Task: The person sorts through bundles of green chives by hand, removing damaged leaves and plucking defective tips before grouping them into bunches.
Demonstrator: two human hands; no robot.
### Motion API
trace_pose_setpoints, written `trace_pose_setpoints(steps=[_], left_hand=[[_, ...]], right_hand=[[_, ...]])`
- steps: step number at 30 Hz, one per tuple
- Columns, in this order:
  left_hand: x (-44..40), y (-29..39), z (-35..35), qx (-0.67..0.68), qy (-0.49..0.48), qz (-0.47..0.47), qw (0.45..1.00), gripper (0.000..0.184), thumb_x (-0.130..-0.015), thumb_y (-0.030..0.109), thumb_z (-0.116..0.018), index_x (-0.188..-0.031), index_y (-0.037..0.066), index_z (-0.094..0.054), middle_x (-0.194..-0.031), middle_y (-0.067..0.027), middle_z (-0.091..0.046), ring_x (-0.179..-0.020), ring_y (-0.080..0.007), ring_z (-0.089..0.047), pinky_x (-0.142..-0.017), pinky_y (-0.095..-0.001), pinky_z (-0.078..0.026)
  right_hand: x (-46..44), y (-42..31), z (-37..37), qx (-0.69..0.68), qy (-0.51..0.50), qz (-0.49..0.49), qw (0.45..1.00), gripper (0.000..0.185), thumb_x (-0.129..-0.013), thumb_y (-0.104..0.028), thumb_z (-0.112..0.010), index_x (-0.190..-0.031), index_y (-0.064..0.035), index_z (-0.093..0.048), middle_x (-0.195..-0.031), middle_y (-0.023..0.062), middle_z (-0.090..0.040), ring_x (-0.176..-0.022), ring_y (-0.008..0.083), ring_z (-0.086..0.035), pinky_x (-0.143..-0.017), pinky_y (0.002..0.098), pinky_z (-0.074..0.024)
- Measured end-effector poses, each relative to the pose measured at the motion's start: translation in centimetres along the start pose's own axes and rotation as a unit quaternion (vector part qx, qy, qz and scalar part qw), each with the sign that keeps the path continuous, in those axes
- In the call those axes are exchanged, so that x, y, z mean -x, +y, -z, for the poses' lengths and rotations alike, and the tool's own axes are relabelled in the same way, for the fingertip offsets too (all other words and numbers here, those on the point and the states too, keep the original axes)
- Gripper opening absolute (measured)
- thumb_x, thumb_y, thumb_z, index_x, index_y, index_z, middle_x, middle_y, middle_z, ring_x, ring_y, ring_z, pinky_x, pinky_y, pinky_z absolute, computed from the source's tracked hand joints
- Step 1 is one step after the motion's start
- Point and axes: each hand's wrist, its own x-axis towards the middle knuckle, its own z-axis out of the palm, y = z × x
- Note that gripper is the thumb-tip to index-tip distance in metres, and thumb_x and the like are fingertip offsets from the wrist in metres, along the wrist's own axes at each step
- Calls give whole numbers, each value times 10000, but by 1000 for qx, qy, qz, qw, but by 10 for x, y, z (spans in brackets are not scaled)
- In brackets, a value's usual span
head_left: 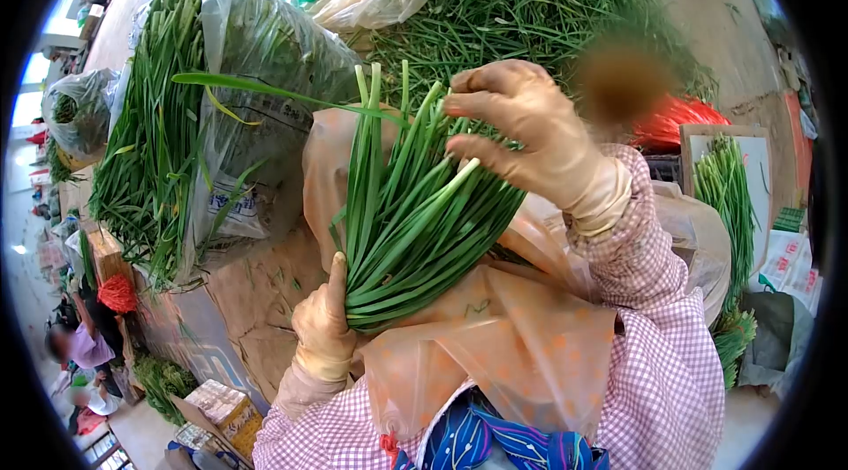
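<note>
Left hand [323, 324] clasps green stalks [415, 245], right hand [546, 136] half-spread beside them

- I can see a way over the cardboard [258, 304], between the left hand [323, 322] and the bagged greens [159, 130].
- One long leaf [221, 80] juts across that side.
- Beyond the bunch [415, 231], heaped greens [530, 15] block low passage.
- Past the right hand [543, 139], red strands [678, 119] bar the way.
</note>
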Motion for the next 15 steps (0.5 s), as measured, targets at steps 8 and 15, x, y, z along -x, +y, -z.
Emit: trace_pose_setpoints(steps=[8, 15], left_hand=[[-3, -2, 2, -12, -5, -14, 1000, 834, -673, 184, -778, -1377, -64, -407, -833, -112, -688, -644, -247, -654, -569, -319, -513], [-5, -1, 5, 4, -19, -7, 1000, 822, -629, 47, -703, -1393, -39, -411, -819, -122, -674, -668, -280, -649, -605, -335, -515]], right_hand=[[-4, 10, -27, -136, -233, -99, 958, 331, -854, -366, -632, -1095, -149, -703, -1060, 122, -636, -1064, 295, -572, -1026, 463, -332], [-4, 4, -15, -63, -393, -178, 900, 431, -825, -441, -661, -1129, -135, -682, -1098, 92, -654, -1164, 288, -533, -1101, 613, -161]])
